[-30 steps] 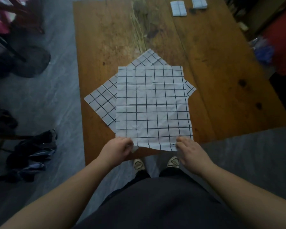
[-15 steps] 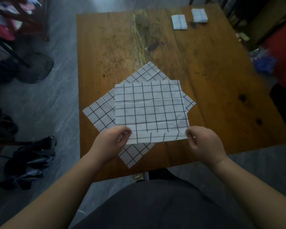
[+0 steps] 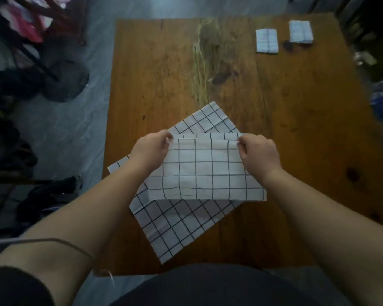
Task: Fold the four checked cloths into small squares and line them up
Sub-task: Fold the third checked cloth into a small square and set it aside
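Fold could skew
Fingers of left hand (image 3: 150, 151) and right hand (image 3: 258, 152) pinch corners of top cloth (image 3: 208, 171); uneven laying may misalign edges.

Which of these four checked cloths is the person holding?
The half-folded cloth in the middle, pinched by the left hand and right hand. The flat cloth lies beneath it; the nearer folded square and farther folded square sit far away.

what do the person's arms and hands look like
Both forearms are bare. Neither the left hand nor the right hand shows a glove, ring or watch. A dark sleeve covers the left upper arm, and a thin dark cord crosses that forearm.
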A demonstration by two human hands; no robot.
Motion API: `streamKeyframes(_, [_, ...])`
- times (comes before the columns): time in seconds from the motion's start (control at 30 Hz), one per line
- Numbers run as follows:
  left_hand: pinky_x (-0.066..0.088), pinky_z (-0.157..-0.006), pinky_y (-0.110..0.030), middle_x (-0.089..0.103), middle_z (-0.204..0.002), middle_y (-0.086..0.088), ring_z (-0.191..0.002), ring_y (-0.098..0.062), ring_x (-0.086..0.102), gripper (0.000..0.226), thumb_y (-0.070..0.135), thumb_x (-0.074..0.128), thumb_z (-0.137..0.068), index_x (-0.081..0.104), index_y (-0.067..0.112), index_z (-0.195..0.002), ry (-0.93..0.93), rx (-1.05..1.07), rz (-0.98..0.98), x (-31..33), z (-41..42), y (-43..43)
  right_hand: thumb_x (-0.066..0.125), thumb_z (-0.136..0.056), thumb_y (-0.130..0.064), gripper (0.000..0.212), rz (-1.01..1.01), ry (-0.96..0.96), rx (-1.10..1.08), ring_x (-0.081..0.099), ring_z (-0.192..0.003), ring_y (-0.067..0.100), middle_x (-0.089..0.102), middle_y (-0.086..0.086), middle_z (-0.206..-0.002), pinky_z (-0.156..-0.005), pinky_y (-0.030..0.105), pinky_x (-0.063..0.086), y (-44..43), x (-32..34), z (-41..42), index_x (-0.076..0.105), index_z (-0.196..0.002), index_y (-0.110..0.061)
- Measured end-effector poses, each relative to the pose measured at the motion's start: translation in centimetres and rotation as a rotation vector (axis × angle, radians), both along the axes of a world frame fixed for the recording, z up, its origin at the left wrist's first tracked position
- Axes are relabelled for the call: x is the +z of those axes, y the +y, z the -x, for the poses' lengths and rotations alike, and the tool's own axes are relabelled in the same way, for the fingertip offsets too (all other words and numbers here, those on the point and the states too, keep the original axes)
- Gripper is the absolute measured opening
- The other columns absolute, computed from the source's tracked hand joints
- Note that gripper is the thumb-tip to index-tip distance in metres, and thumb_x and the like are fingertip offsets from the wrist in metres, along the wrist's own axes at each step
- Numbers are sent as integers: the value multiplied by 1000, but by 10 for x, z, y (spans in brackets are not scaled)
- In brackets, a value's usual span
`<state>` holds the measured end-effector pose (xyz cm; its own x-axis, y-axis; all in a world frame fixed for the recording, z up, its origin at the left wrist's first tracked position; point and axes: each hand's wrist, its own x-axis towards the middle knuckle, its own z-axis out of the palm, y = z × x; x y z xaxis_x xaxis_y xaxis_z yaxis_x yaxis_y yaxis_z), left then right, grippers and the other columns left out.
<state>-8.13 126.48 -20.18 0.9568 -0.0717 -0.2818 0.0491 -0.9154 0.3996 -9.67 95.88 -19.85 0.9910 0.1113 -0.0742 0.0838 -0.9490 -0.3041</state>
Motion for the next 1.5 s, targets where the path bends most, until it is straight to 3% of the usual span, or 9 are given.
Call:
streamKeyframes(0.1, [56, -86, -46, 68, -118, -2, -102, -26, 61, 29, 25, 45, -103, 56, 31, -130, 37, 38, -9, -17, -15, 0, 47, -103, -28, 18, 28, 47, -11, 55, -79, 19, 64, -5, -86, -75, 40, 46, 5, -25, -24, 64, -97, -25])
streamKeyframes(0.23, [37, -115, -44, 52, -146, -3, -135, -25, 44, 51, 18, 58, -97, 45, 22, -146, -3, 25, -47, -28, -20, -7, 47, -103, -30, 19, 63, 134, -54, 55, -88, 22, 66, -1, -100, -78, 39, 43, 4, -45, -38, 64, -106, -24])
streamKeyframes(0.43, [21, -125, -41, 42, -154, -2, -148, -19, 28, 51, 15, 54, -97, 46, 18, -147, -89, -101, 49, -22, 38, -29, 52, -99, -30, 47, -51, 118, -122, 34, -143, 22, 44, 1, -149, -119, 47, 30, -4, -44, -6, 44, -145, -21])
streamKeyframes(0.7, [-7, -122, -35, 24, -166, -3, -155, -22, 10, 59, 30, 48, -100, 31, 21, -157, -1, -348, -70, -39, 154, -48, 55, -91, -8, 25, -251, 28, 23, 50, -108, 14, 57, -4, -109, -100, 29, 41, -5, -31, 142, 63, -113, -18])
streamKeyframes(0.8, [-20, -118, -35, 0, -169, -4, -155, -24, -9, 64, 36, 35, -105, 8, 23, -161, 104, -376, -146, -48, 166, -52, 59, -92, -6, 23, -362, 87, -339, 52, -98, 14, 50, -4, -107, -86, 21, 44, -7, -38, 169, 57, -112, -18])
streamKeyframes(0.93, [-10, -124, -47, -11, -169, -4, -153, -26, -19, 67, 46, 30, -104, -3, 29, -160, 155, -415, -181, -60, 170, -54, 60, -99, -20, 40, -619, 314, -854, 53, -95, 11, 41, -3, -126, -68, 19, 44, -10, -36, 156, 48, -137, -20])
streamKeyframes(1.2, [-9, -124, -51, -17, -168, -4, -152, -27, -23, 65, 48, 25, -105, -6, 31, -159, 198, -398, -193, -67, 170, -53, 60, -100, -26, 9, -825, 371, -787, 57, -83, 21, 63, 1, -87, -71, 33, 47, -19, -43, 138, 62, -91, -25])
streamKeyframes(1.4, [-9, -124, -51, -18, -167, -3, -151, -25, -24, 64, 49, 23, -105, -9, 33, -158, 204, -412, -191, -69, 171, -51, 59, -100, -21, 9, -856, 359, -742, 55, -78, 23, 60, 4, -84, -71, 36, 45, -26, -38, 137, 64, -93, -18])
streamKeyframes(1.5, [-9, -124, -51, -18, -167, -3, -151, -26, -25, 64, 50, 23, -105, -9, 33, -159, 205, -417, -203, -69, 172, -51, 58, -100, -19, 20, -665, 338, -799, 60, -88, 20, 63, 1, -99, -70, 29, 46, -28, -37, 134, 59, -119, -16])
